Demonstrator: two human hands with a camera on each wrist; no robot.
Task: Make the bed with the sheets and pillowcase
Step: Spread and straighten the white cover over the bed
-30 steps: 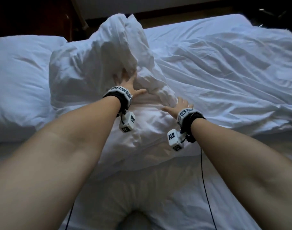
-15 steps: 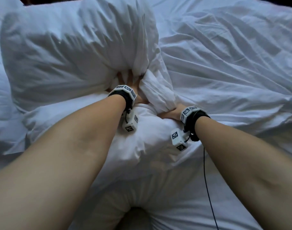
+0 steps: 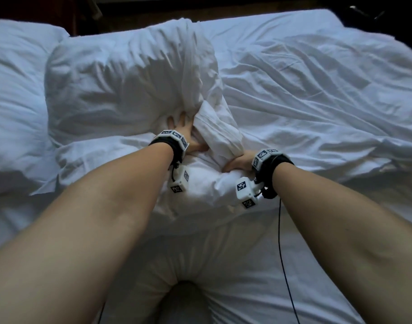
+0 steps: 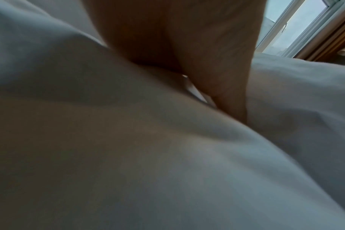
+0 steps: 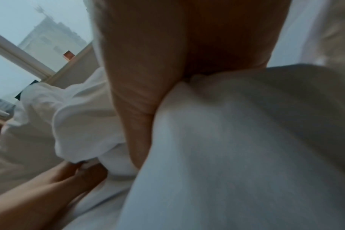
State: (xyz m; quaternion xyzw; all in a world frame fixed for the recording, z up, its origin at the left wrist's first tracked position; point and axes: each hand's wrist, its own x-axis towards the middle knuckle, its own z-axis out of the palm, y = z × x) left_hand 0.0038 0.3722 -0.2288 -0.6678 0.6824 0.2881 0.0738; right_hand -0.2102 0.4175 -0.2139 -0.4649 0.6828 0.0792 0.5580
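A white pillow (image 3: 120, 90) lies bent across the bed in front of me, its far half bulging up. My left hand (image 3: 184, 129) presses into the fold of the pillow, its fingers (image 3: 171, 120) straight and partly sunk in the cloth and the thumb spread to the right. A loose flap of the pillowcase (image 3: 219, 134) hangs between my hands. My right hand (image 3: 237, 162) grips the bunched pillowcase edge with curled fingers. The left wrist view shows the left hand (image 4: 207, 54) wedged in white cloth. In the right wrist view the right hand (image 5: 148, 77) is sunk in cloth.
A second white pillow (image 3: 15, 90) lies at the far left. A rumpled white sheet (image 3: 317, 101) covers the right half of the bed. Dark floor lies beyond the far edge. A black cable (image 3: 281, 242) hangs from my right wrist. A window (image 4: 297, 26) shows in both wrist views.
The raised part of the pillow has sunk lower and spread to the left. My right hand went from lying flat to gripping the cloth. My left hand has pushed deeper in.
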